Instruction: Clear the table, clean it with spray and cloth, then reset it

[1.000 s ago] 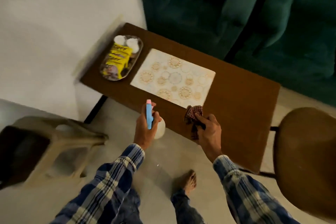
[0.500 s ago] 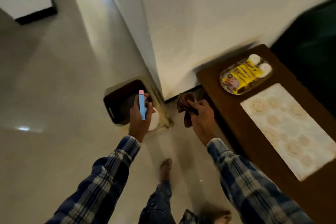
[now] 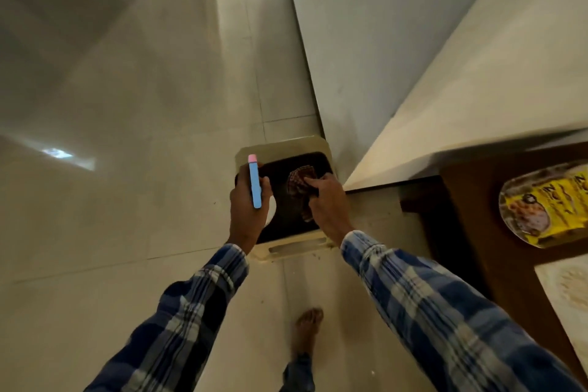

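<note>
My left hand [image 3: 249, 210] grips a spray bottle [image 3: 255, 184] with a blue head and pink tip; its white body shows below my fingers. My right hand [image 3: 326, 200] pinches a red checked cloth [image 3: 299, 181]. Both hands hover over a beige plastic stool [image 3: 280, 146] with a dark seat. The brown table [image 3: 471, 216] lies at the right edge. On it are a glass tray [image 3: 506, 200] holding a yellow packet [image 3: 553, 204], and a patterned placemat [image 3: 569, 289] at the lower right.
A pale wall corner [image 3: 350, 73] rises just behind the stool and beside the table. Light floor tiles [image 3: 111, 137] spread to the left. My bare foot [image 3: 307, 328] stands on the floor below the stool.
My view has swung left from the table toward the stool. Both hands, still holding bottle and cloth, have moved from near the table's end to above the stool's seat.
</note>
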`<state>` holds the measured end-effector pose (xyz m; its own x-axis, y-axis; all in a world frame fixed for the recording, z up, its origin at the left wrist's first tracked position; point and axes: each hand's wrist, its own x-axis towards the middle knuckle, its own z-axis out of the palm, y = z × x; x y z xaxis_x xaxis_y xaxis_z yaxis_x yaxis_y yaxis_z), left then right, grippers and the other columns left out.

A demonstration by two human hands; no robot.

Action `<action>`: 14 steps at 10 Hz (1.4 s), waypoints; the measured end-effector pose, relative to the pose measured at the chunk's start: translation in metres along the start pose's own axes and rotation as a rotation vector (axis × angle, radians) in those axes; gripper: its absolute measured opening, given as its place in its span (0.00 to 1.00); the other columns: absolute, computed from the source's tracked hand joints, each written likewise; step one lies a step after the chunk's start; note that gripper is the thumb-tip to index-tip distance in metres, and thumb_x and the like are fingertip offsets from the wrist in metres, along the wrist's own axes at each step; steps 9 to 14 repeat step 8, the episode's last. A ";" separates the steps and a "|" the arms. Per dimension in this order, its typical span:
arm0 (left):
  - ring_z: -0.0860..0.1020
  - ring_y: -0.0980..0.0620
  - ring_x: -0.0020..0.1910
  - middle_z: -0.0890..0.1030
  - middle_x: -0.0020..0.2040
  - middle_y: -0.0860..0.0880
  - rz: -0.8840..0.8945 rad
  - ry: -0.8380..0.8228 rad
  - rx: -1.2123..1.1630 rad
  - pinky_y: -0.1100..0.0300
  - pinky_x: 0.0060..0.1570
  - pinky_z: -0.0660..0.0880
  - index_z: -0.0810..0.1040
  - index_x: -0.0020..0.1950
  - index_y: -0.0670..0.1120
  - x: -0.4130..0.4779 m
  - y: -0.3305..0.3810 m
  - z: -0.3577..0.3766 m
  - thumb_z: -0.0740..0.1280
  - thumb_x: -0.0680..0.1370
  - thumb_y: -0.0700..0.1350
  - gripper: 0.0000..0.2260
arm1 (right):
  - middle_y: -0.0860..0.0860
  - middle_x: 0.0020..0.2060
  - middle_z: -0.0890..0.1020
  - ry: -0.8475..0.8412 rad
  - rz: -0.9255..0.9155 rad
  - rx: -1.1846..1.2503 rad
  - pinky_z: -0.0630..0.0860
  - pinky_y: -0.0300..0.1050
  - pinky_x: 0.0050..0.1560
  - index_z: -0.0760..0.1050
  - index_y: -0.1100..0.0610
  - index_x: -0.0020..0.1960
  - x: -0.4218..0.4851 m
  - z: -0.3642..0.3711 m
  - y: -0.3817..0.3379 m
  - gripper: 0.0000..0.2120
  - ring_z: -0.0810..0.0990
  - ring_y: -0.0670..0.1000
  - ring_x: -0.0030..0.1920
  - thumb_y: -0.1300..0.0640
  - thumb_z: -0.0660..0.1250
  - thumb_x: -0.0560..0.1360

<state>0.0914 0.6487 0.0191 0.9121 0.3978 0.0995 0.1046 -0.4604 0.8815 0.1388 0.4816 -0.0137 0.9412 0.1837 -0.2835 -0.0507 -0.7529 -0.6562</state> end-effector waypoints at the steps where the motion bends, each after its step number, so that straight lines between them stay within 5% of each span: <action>1: 0.81 0.47 0.40 0.80 0.43 0.45 -0.018 0.050 -0.065 0.55 0.42 0.80 0.73 0.62 0.39 0.017 -0.025 0.022 0.66 0.81 0.40 0.11 | 0.59 0.62 0.75 0.000 0.017 -0.080 0.75 0.46 0.61 0.77 0.59 0.70 0.031 0.028 0.015 0.22 0.77 0.59 0.59 0.69 0.61 0.77; 3: 0.77 0.62 0.43 0.74 0.44 0.60 -0.045 0.090 -0.030 0.65 0.45 0.78 0.73 0.60 0.37 0.014 -0.071 0.051 0.68 0.79 0.37 0.11 | 0.61 0.66 0.73 -0.079 0.003 -0.203 0.74 0.51 0.64 0.79 0.56 0.67 0.052 0.064 0.046 0.22 0.76 0.62 0.62 0.69 0.63 0.76; 4: 0.77 0.67 0.44 0.76 0.43 0.58 -0.056 0.090 -0.049 0.71 0.47 0.75 0.73 0.62 0.38 0.013 -0.076 0.048 0.70 0.78 0.36 0.13 | 0.62 0.69 0.71 -0.102 0.017 -0.227 0.75 0.54 0.65 0.78 0.54 0.69 0.052 0.069 0.047 0.24 0.75 0.64 0.64 0.69 0.66 0.75; 5: 0.79 0.62 0.45 0.79 0.45 0.59 -0.059 0.047 -0.065 0.70 0.50 0.75 0.71 0.65 0.44 0.007 -0.075 0.042 0.73 0.76 0.37 0.21 | 0.62 0.72 0.66 -0.190 0.020 -0.225 0.74 0.56 0.68 0.73 0.52 0.73 0.047 0.068 0.046 0.29 0.71 0.66 0.68 0.67 0.69 0.73; 6: 0.78 0.69 0.53 0.77 0.54 0.72 -0.131 -0.014 -0.075 0.72 0.54 0.74 0.65 0.72 0.48 0.002 -0.064 0.031 0.77 0.71 0.38 0.34 | 0.62 0.74 0.64 -0.258 0.014 -0.185 0.70 0.54 0.70 0.68 0.52 0.77 0.034 0.052 0.038 0.31 0.68 0.65 0.70 0.64 0.68 0.75; 7: 0.77 0.62 0.62 0.77 0.62 0.64 -0.228 -0.042 -0.159 0.65 0.61 0.75 0.60 0.76 0.55 -0.018 -0.051 0.011 0.79 0.69 0.37 0.43 | 0.61 0.76 0.63 -0.173 -0.024 -0.125 0.66 0.48 0.72 0.67 0.56 0.77 0.002 0.024 0.028 0.28 0.66 0.61 0.73 0.60 0.68 0.79; 8: 0.69 0.54 0.72 0.70 0.72 0.50 -0.190 0.010 -0.033 0.59 0.71 0.66 0.56 0.79 0.49 -0.054 -0.020 -0.008 0.81 0.67 0.43 0.47 | 0.58 0.75 0.65 -0.094 -0.014 -0.024 0.65 0.49 0.73 0.68 0.56 0.76 -0.035 -0.004 0.023 0.26 0.66 0.58 0.74 0.58 0.67 0.80; 14: 0.69 0.54 0.72 0.70 0.72 0.50 -0.190 0.010 -0.033 0.59 0.71 0.66 0.56 0.79 0.49 -0.054 -0.020 -0.008 0.81 0.67 0.43 0.47 | 0.58 0.75 0.65 -0.094 -0.014 -0.024 0.65 0.49 0.73 0.68 0.56 0.76 -0.035 -0.004 0.023 0.26 0.66 0.58 0.74 0.58 0.67 0.80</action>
